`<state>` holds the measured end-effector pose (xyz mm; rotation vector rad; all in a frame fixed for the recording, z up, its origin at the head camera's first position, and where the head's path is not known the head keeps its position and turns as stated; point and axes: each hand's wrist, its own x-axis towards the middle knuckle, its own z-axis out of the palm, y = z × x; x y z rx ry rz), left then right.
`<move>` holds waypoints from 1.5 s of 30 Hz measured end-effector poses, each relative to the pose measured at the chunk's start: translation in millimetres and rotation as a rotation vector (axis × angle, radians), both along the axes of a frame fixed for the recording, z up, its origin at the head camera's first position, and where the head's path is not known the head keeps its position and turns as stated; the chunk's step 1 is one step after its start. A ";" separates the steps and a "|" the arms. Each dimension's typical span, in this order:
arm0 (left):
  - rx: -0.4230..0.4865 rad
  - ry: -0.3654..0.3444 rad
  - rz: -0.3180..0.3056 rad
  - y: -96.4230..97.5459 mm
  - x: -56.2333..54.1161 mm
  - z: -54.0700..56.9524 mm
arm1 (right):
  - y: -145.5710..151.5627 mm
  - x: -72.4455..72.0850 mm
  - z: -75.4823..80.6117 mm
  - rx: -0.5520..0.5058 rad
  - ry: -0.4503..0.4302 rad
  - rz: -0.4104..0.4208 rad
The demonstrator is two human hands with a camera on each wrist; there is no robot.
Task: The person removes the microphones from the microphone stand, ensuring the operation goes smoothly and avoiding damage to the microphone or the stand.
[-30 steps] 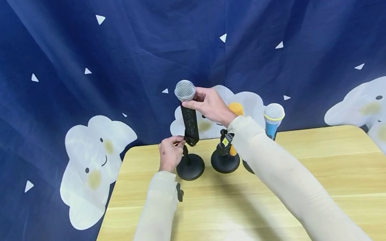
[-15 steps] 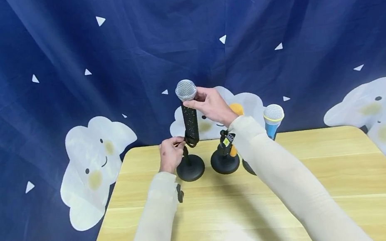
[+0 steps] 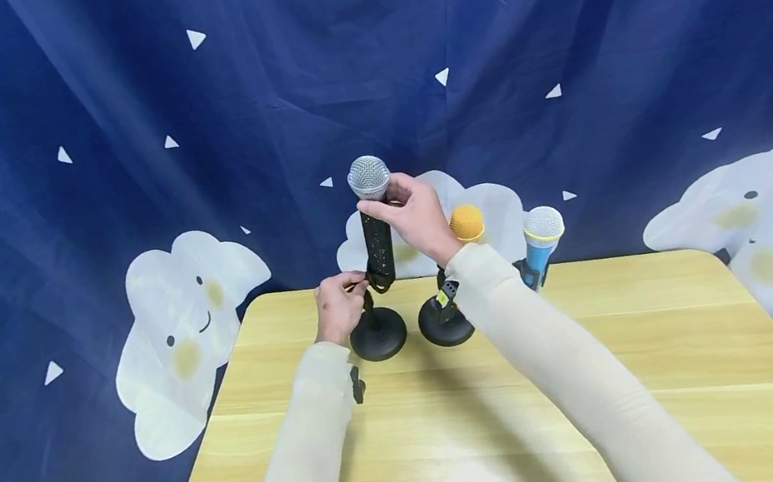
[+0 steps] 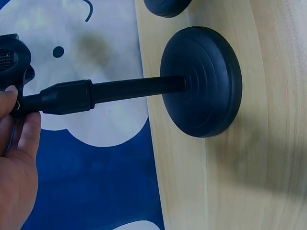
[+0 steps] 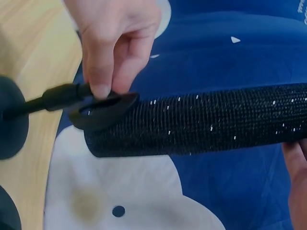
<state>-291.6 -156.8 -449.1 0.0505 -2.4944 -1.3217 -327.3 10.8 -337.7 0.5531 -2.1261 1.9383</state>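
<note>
A black, glittery microphone (image 3: 379,246) with a silver mesh head stands nearly upright over the left stand. My right hand (image 3: 414,215) grips it just below the head, thumb in front. Its lower end sits at the ring-shaped clip (image 5: 103,112) of the stand; how deep it is inside I cannot tell. My left hand (image 3: 338,309) pinches the joint under that clip between thumb and fingers. The left stand has a short black pole (image 4: 129,90) and a round black base (image 4: 201,81) resting on the table.
To the right, another round-based black stand (image 3: 445,324) is partly hidden by my right forearm. An orange microphone (image 3: 466,222) and a blue microphone (image 3: 541,237) with a white head stand behind that arm. The wooden table (image 3: 679,363) ends at a blue curtain (image 3: 357,52) with clouds.
My right forearm has shifted slightly left, uncovering more of the orange and blue microphones. The black microphone stays almost where it was, and my left hand keeps its pinch on the stand.
</note>
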 end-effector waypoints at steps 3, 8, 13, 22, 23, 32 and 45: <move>0.007 -0.007 -0.005 -0.1 -0.1 0.1 | -1.1 0.2 -0.4 -0.025 -0.005 -0.020; 0.008 -0.006 0.000 -0.1 0.0 0.0 | -0.7 0.0 -0.3 -0.006 0.024 -0.018; 0.008 -0.019 -0.013 -0.9 -1.7 -1.2 | 2.8 -1.8 0.7 0.030 0.015 -0.003; -0.030 -0.024 0.016 -3.9 -2.1 0.2 | 3.5 -6.6 4.1 0.051 0.037 0.047; -0.027 -0.026 0.017 -3.8 -2.0 0.0 | 3.7 -6.8 4.3 0.054 0.038 0.051; -0.007 -0.009 -0.006 -1.4 -3.9 -3.1 | 8.6 -6.8 5.9 0.085 0.022 0.084; -0.037 -0.014 0.008 0.5 -0.7 -0.6 | 13.0 -6.6 9.1 0.132 0.026 0.096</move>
